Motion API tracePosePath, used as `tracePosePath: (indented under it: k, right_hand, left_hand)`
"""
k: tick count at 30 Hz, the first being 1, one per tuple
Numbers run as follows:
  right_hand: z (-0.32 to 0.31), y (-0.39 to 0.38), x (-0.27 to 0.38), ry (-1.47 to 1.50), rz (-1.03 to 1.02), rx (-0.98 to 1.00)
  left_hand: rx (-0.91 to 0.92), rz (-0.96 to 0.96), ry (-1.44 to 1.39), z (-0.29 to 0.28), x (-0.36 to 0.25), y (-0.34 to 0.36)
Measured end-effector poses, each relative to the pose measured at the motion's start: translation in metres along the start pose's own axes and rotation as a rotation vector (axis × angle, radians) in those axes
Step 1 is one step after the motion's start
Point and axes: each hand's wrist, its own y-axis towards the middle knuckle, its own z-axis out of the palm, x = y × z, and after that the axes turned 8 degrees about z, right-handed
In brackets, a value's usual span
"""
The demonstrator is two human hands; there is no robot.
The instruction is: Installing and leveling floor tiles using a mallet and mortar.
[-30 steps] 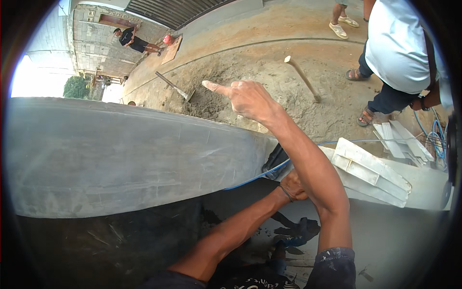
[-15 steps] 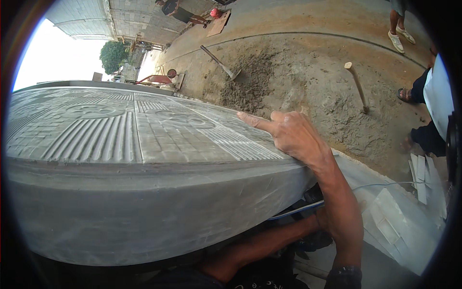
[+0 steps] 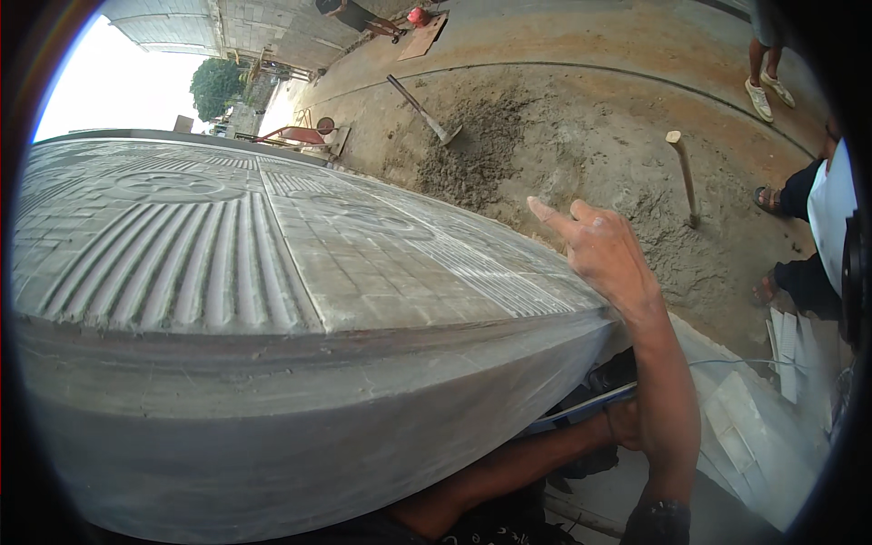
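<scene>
Grey relief-patterned tiles [image 3: 363, 272] cover a broad surface at the left, with a smooth grey rendered band [image 3: 300, 436] curving along their near edge. My right hand [image 3: 604, 250] is beside the right-hand edge of the tiles, index finger stretched out and the other fingers partly curled, holding nothing. Whether it touches the edge I cannot tell. My left hand [image 3: 623, 423] is lower down, mostly hidden behind my right forearm, so its fingers do not show. Close to it runs a long blue-and-white strip [image 3: 581, 411], and I cannot make out whether the hand grips it.
Wet mortar [image 3: 477, 145] lies on the ground with a hoe [image 3: 422, 109] beside it. A wooden handle [image 3: 683, 177] stands out of more mortar. A person in sandals [image 3: 770, 200] is at right; others stand farther off. Pale offcuts [image 3: 788, 350] lean by a whitish block [image 3: 740, 431].
My right hand has moved right; its fingertip, over the tiles before, now shows against the ground beyond their edge. The view has shifted, and the near tiles look larger.
</scene>
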Motion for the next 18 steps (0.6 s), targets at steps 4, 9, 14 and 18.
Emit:
tracePosePath:
  k: [4,9,14,18]
  right_hand:
    - [0.014,-0.004,-0.022,-0.099,0.085,0.046]
    - [0.024,-0.007,-0.028,-0.134,0.163,0.21]
    - [0.01,-0.02,-0.029,-0.076,0.134,0.059]
    - [-0.012,-0.062,-0.015,-0.1,0.207,-0.058]
  left_hand:
    - [0.214,-0.248,-0.395,-0.012,0.0,0.008]
    - [0.388,-0.295,-0.43,-0.027,0.002,0.019]
    - [0.199,-0.112,-0.55,-0.028,0.012,0.03]
    - [0.252,-0.078,-0.123,-0.035,0.007,0.036]
